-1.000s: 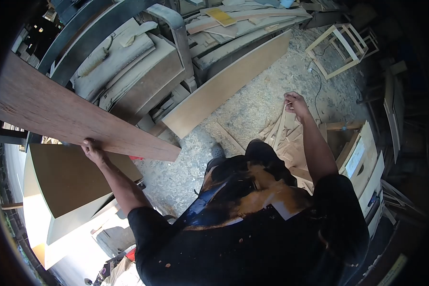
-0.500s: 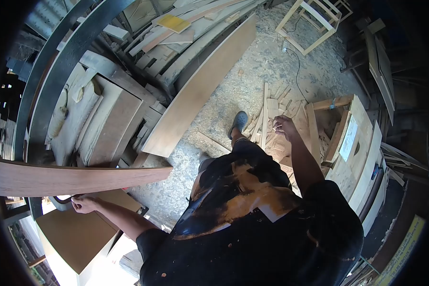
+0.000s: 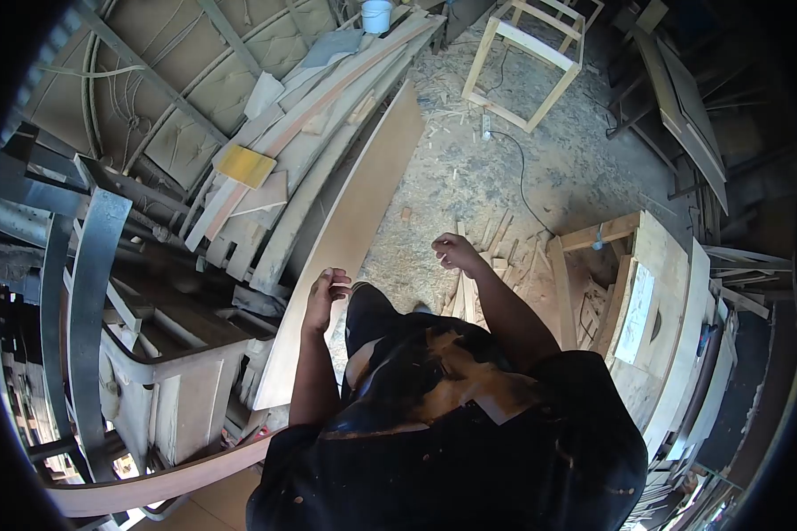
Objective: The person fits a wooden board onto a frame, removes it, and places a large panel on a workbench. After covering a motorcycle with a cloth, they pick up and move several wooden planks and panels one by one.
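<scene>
My left hand (image 3: 326, 294) is raised in front of my body, its fingers loosely bent and apart, with nothing visible in it. It is nearest to a long flat wooden board (image 3: 363, 181) that stands on edge and leans along the timber stack. My right hand (image 3: 456, 251) hangs over the floor, its fingers half curled and seemingly holding nothing. Below and beyond it lie wood offcuts and strips (image 3: 498, 257). A long reddish plank (image 3: 173, 482) runs along the lower left, apart from both hands.
Stacked timber (image 3: 319, 133) carries a yellow block (image 3: 245, 166), and a light blue bucket (image 3: 376, 16) stands at the back. A wooden frame (image 3: 531, 66) and a cable (image 3: 522, 164) are on the dusty floor (image 3: 443, 177). A wooden workbench (image 3: 655, 292) is at right; metal beams (image 3: 97, 310) rise at left.
My left hand has left the curved dark piece beneath the reddish plank and come forward in front of me. My view has advanced, so the plank now sits lower. The right hand stays half curled.
</scene>
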Tool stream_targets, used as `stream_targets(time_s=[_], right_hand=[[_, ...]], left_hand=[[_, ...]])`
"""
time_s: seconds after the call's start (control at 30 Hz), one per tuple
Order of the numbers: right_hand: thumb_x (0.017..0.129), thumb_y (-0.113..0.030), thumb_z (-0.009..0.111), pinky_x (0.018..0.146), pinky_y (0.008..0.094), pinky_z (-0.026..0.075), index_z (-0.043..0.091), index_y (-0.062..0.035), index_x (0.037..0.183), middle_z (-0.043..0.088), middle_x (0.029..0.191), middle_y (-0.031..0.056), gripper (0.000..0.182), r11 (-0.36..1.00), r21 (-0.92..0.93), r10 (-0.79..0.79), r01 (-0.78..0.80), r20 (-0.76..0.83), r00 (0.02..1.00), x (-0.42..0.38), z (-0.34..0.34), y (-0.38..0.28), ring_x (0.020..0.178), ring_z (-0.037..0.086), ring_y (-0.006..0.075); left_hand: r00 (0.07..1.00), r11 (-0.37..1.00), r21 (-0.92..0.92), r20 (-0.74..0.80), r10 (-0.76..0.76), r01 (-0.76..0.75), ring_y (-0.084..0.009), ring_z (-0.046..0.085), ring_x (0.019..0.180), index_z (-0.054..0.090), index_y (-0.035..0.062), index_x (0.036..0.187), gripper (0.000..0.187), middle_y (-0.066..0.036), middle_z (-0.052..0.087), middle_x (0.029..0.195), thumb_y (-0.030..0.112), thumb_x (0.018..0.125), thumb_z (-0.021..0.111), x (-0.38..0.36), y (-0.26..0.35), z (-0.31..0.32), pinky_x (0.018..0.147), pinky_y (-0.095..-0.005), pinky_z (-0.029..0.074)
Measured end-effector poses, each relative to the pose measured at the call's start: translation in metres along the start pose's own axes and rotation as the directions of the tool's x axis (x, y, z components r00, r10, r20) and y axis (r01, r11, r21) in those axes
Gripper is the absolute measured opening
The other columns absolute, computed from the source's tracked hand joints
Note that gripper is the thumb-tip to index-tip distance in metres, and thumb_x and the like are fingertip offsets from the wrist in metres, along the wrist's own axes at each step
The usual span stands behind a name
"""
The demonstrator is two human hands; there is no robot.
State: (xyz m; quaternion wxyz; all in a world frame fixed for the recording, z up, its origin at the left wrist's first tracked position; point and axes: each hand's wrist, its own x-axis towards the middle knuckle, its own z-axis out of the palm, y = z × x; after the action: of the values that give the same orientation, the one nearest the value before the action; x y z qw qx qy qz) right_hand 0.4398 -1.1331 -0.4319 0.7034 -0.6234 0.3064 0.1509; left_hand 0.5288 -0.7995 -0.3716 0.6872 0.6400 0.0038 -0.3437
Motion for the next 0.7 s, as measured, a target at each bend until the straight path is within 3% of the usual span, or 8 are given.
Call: stream_targets(time_s=[0.23,0.33,0.4,0.47,0.53,0.57,0.6,0.7], right_hand=[[0.086,-0.026,0.061,0.054,0.0254,0.048,0.06,-0.0041,0.097,0.059,0.075,0.007,0.025,0.992,0.075,-0.081,0.097,-0.195,0.977,0.071,-0.093,-0.036,0.059,0.057,0.0121],[0.082,-0.031,0.062,0.054,0.0307,0.052,0.062,-0.0065,0.096,0.061,0.074,0.0067,0.028,0.977,0.2,0.164,-0.072,-0.496,0.853,0.101,-0.162,0.007,0.06,0.06,0.0163],[0.081,-0.029,0.061,0.053,0.0314,0.052,0.063,-0.0074,0.094,0.063,0.074,0.0077,0.025,0.904,-0.201,0.213,-0.377,-0.553,0.805,0.157,-0.224,0.092,0.06,0.061,0.0172],[0.082,-0.025,0.059,0.051,0.0306,0.052,0.063,-0.0056,0.093,0.062,0.073,0.0084,0.023,0.967,-0.032,0.174,-0.254,-0.644,0.745,0.138,-0.238,0.094,0.057,0.06,0.0174],[0.083,-0.02,0.055,0.047,0.0292,0.051,0.063,-0.0033,0.095,0.062,0.072,0.0101,0.022,0.875,0.477,0.345,0.085,-0.737,0.581,0.081,-0.229,0.024,0.053,0.059,0.0168],[0.083,-0.019,0.055,0.047,0.0287,0.05,0.062,-0.0041,0.096,0.062,0.072,0.0093,0.021,0.832,0.537,0.377,0.142,-0.734,0.565,0.075,-0.235,0.015,0.052,0.058,0.016],[0.084,-0.019,0.054,0.046,0.0282,0.049,0.062,-0.0049,0.097,0.061,0.072,0.0084,0.02,0.787,0.587,0.405,0.191,-0.725,0.557,0.076,-0.244,0.013,0.052,0.057,0.0152],[0.085,-0.018,0.054,0.047,0.031,0.051,0.061,-0.0073,0.102,0.061,0.076,0.0073,0.022,0.656,0.732,0.542,0.184,-0.627,0.559,0.104,-0.264,0.042,0.054,0.059,0.0161]], left_hand=[[0.999,0.999,0.035,-0.038,-0.01,0.012,-0.0162,0.058,0.066,0.056,0.0064,0.1,0.036,-0.005,0.06,0.082,0.039,0.093,0.042,0.21,0.054,0.051,0.064,-0.028,0.044],[1.0,0.98,0.199,0.007,-0.022,0.021,-0.0161,0.057,0.065,0.056,0.0068,0.099,0.035,-0.005,0.06,0.082,0.039,0.093,0.043,0.34,0.056,0.058,0.061,-0.0283,0.044],[0.995,0.942,0.333,0.072,-0.069,0.041,-0.0163,0.057,0.064,0.056,0.007,0.1,0.035,-0.006,0.059,0.081,0.039,0.092,0.045,0.407,0.062,0.077,0.059,-0.0279,0.043],[0.991,0.9,0.431,0.079,-0.107,0.063,-0.0164,0.057,0.063,0.056,0.0072,0.101,0.034,-0.006,0.059,0.081,0.038,0.091,0.047,0.462,0.058,0.081,0.056,-0.0275,0.043],[0.899,0.881,0.44,0.294,-0.323,0.173,-0.0166,0.058,0.065,0.056,0.0084,0.109,0.033,-0.007,0.06,0.083,0.035,0.089,0.051,0.544,0.043,0.076,0.05,-0.0268,0.041],[0.522,0.855,0.236,0.707,-0.477,0.461,-0.0172,0.06,0.068,0.053,0.0099,0.118,0.037,-0.006,0.061,0.086,0.031,0.089,0.053,0.631,0.016,0.047,0.047,-0.0265,0.04],[0.516,0.855,0.239,0.712,-0.476,0.459,-0.0172,0.06,0.068,0.053,0.0099,0.118,0.037,-0.006,0.061,0.086,0.031,0.089,0.053,0.655,0.022,0.068,0.047,-0.0265,0.04],[0.908,0.756,0.631,0.192,-0.372,0.176,-0.0192,0.059,0.072,0.05,0.0106,0.123,0.043,-0.007,0.061,0.095,0.038,0.09,0.048,0.657,0.053,0.135,0.062,-0.0314,0.043]])
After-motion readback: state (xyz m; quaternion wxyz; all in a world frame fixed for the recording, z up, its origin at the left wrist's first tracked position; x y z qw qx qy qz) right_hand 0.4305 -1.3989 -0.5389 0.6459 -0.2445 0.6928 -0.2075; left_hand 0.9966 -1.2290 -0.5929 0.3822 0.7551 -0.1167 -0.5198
